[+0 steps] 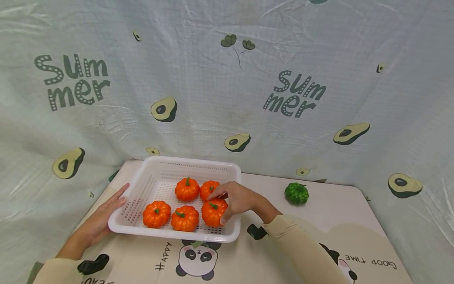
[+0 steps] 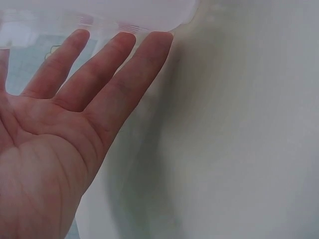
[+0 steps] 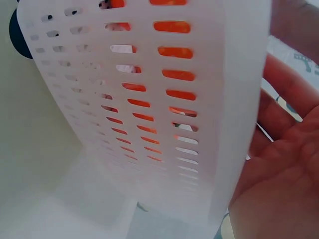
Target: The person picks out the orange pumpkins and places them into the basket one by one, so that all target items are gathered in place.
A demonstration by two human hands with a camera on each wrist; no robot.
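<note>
A white perforated plastic basket (image 1: 166, 233) holds several small orange pumpkins, such as the front-left pumpkin (image 1: 156, 214). My right hand (image 1: 238, 198) reaches over the basket's right side and grips the front-right orange pumpkin (image 1: 211, 216) between thumb and fingers. In the right wrist view the basket wall (image 3: 241, 99) hides that grip, with orange showing through its slots. On the other side, my left hand (image 1: 98, 221) lies along the basket's left wall with fingers extended. The left wrist view has its straight fingertips (image 2: 158, 42) right at the basket's underside edge (image 2: 99, 10).
A green pumpkin (image 1: 297, 193) stands on the table to the right of the basket. The light tabletop (image 1: 269, 252) carries panda prints and lettering. Behind and at both sides hangs a pale curtain (image 1: 198, 71) with avocado prints.
</note>
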